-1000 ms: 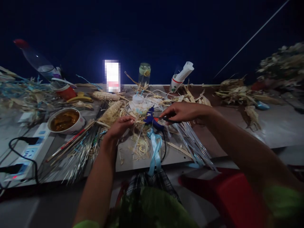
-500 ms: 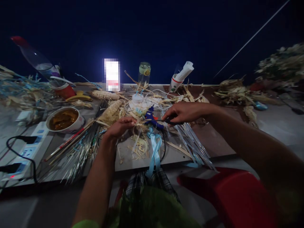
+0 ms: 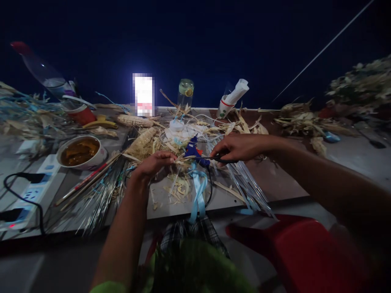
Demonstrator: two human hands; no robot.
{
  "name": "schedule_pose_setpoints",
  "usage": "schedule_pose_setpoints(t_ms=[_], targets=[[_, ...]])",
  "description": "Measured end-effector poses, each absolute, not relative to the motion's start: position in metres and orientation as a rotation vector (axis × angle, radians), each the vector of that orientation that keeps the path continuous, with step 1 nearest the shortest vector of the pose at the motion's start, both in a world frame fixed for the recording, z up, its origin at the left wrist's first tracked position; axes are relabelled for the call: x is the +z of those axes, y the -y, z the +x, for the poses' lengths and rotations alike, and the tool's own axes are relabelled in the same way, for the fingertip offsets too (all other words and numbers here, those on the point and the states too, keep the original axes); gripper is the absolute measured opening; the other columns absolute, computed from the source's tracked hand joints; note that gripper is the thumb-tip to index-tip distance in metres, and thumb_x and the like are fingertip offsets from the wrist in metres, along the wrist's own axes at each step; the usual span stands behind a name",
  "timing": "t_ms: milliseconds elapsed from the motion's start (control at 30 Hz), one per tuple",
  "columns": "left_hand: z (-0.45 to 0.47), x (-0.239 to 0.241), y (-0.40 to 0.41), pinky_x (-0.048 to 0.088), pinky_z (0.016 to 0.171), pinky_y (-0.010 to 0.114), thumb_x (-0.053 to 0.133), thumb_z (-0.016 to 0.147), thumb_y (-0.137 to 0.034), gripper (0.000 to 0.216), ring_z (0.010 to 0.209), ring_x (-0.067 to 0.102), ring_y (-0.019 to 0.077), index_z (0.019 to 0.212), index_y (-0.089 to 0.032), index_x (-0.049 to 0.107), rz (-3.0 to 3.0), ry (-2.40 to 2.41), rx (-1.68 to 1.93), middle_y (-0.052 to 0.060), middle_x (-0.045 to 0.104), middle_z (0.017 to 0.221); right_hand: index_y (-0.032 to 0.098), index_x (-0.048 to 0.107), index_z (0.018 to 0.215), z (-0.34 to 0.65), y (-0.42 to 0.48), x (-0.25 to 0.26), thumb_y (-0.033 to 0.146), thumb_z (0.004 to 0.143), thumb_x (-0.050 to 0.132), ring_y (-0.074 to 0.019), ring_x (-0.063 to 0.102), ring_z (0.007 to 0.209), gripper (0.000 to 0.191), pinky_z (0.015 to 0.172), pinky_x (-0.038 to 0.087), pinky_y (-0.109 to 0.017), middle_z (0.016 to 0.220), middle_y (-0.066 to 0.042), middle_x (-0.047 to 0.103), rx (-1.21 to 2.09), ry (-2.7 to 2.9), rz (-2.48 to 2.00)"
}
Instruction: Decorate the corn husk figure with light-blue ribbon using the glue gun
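My left hand (image 3: pixel 155 163) pinches a strip of dried corn husk (image 3: pixel 182 160) between thumb and fingertips, above the middle of the table. From the other side, my right hand (image 3: pixel 237 146) grips black-handled scissors (image 3: pixel 225 160), whose blades point left toward the husk. Whether the blades touch the husk is hard to make out. Just behind them lies a blue glue gun (image 3: pixel 192 146) with an orange-red part. A light blue ribbon (image 3: pixel 199 191) hangs over the front table edge below the hands. Small husk scraps (image 3: pixel 180 190) are scattered under my left hand.
Left are a bowl of brown liquid (image 3: pixel 81 152), a power strip (image 3: pixel 36 195) and a bundle of thin wires (image 3: pixel 105 199). Corn cobs (image 3: pixel 134 121), a glowing screen (image 3: pixel 143 93) and a jar (image 3: pixel 185 93) stand behind. Clear sticks (image 3: pixel 252 187) lie right; a red chair (image 3: pixel 305 248) is below.
The scissors have tilted slightly, so more of the handle and blade shows. My left hand keeps hold of the husk almost in place. The view has shifted a little.
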State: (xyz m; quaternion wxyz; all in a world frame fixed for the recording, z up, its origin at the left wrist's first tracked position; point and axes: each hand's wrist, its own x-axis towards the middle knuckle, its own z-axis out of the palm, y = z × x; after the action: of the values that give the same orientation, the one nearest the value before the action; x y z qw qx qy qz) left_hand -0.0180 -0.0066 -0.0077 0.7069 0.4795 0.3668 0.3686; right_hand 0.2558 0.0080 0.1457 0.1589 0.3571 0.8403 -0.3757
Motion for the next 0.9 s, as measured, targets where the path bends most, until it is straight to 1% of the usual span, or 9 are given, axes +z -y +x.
schedule_pose_setpoints(t_ms=[100, 333, 467, 533, 667, 700, 767, 833, 900], targets=[[-0.019, -0.010, 0.006, 0.041, 0.049, 0.025, 0.072, 0.062, -0.023, 0.014, 0.050, 0.054, 0.0137, 0.071, -0.012, 0.071, 1.071, -0.802, 0.785, 0.006, 0.061, 0.058, 0.019, 0.067, 0.105, 0.257, -0.007, 0.145, 0.036, 0.076, 0.057, -0.0107, 0.056, 0.064, 0.035, 0.058, 0.035, -0.022, 0.083, -0.003, 0.070, -1.079, -2.403, 1.039], [-0.021, -0.012, 0.006, 0.042, 0.050, 0.024, 0.072, 0.062, -0.022, 0.012, 0.053, 0.054, 0.0130, 0.070, -0.014, 0.071, 1.128, -0.799, 0.799, 0.006, 0.064, 0.062, 0.021, 0.068, 0.103, 0.260, -0.006, 0.142, 0.039, 0.075, 0.059, -0.0119, 0.056, 0.065, 0.034, 0.059, 0.035, -0.023, 0.083, -0.002, 0.070, -1.029, -2.402, 1.105], [-0.019, -0.008, 0.007, 0.041, 0.049, 0.023, 0.074, 0.060, -0.026, 0.018, 0.051, 0.052, 0.0117, 0.069, -0.012, 0.070, 1.090, -0.800, 0.805, 0.005, 0.061, 0.058, 0.020, 0.065, 0.107, 0.266, -0.006, 0.139, 0.044, 0.073, 0.060, -0.0102, 0.050, 0.058, 0.042, 0.055, 0.033, -0.023, 0.072, -0.001, 0.065, -1.073, -2.425, 1.248], [-0.017, -0.006, 0.007, 0.040, 0.050, 0.021, 0.075, 0.059, -0.027, 0.019, 0.052, 0.050, 0.0094, 0.066, -0.011, 0.068, 1.039, -0.762, 0.870, 0.004, 0.058, 0.057, 0.018, 0.062, 0.111, 0.266, -0.005, 0.137, 0.049, 0.074, 0.058, -0.0094, 0.047, 0.054, 0.049, 0.053, 0.032, -0.023, 0.066, 0.000, 0.062, -1.115, -2.432, 1.372], [-0.015, -0.001, 0.003, 0.034, 0.046, 0.016, 0.077, 0.056, -0.025, 0.020, 0.050, 0.043, 0.0049, 0.066, -0.014, 0.063, 0.828, -0.716, 1.215, -0.003, 0.049, 0.053, 0.016, 0.055, 0.119, 0.252, 0.005, 0.123, 0.053, 0.077, 0.053, -0.0106, 0.049, 0.055, 0.056, 0.054, 0.033, -0.024, 0.070, -0.002, 0.063, -1.126, -2.413, 1.660], [-0.015, 0.000, 0.002, 0.032, 0.044, 0.015, 0.077, 0.055, -0.024, 0.022, 0.048, 0.041, 0.0042, 0.067, -0.015, 0.061, 0.773, -0.726, 1.310, -0.004, 0.047, 0.052, 0.016, 0.054, 0.119, 0.244, 0.009, 0.118, 0.053, 0.077, 0.052, -0.0114, 0.050, 0.056, 0.056, 0.054, 0.034, -0.025, 0.071, -0.002, 0.064, -1.084, -2.412, 1.731], [-0.015, 0.003, 0.001, 0.026, 0.039, 0.013, 0.078, 0.054, -0.022, 0.025, 0.045, 0.038, 0.0030, 0.070, -0.017, 0.059, 0.695, -0.757, 1.443, -0.005, 0.045, 0.052, 0.018, 0.056, 0.116, 0.225, 0.015, 0.105, 0.052, 0.076, 0.054, -0.0140, 0.057, 0.065, 0.053, 0.059, 0.037, -0.025, 0.081, -0.005, 0.068, -0.962, -2.450, 1.787], [-0.015, 0.006, 0.000, 0.021, 0.036, 0.012, 0.079, 0.054, -0.024, 0.028, 0.043, 0.035, 0.0022, 0.071, -0.018, 0.057, 0.651, -0.777, 1.501, -0.006, 0.045, 0.052, 0.019, 0.062, 0.104, 0.200, 0.021, 0.092, 0.052, 0.077, 0.052, -0.0191, 0.061, 0.076, 0.043, 0.068, 0.039, -0.029, 0.086, -0.008, 0.069, -0.659, -2.534, 1.782], [-0.015, 0.008, 0.000, 0.019, 0.035, 0.012, 0.079, 0.054, -0.026, 0.030, 0.043, 0.035, 0.0023, 0.071, -0.019, 0.056, 0.627, -0.783, 1.529, -0.006, 0.046, 0.052, 0.017, 0.065, 0.093, 0.173, 0.024, 0.080, 0.047, 0.082, 0.045, -0.0237, 0.063, 0.084, 0.037, 0.082, 0.037, -0.037, 0.086, -0.013, 0.070, -0.388, -2.587, 1.699]])
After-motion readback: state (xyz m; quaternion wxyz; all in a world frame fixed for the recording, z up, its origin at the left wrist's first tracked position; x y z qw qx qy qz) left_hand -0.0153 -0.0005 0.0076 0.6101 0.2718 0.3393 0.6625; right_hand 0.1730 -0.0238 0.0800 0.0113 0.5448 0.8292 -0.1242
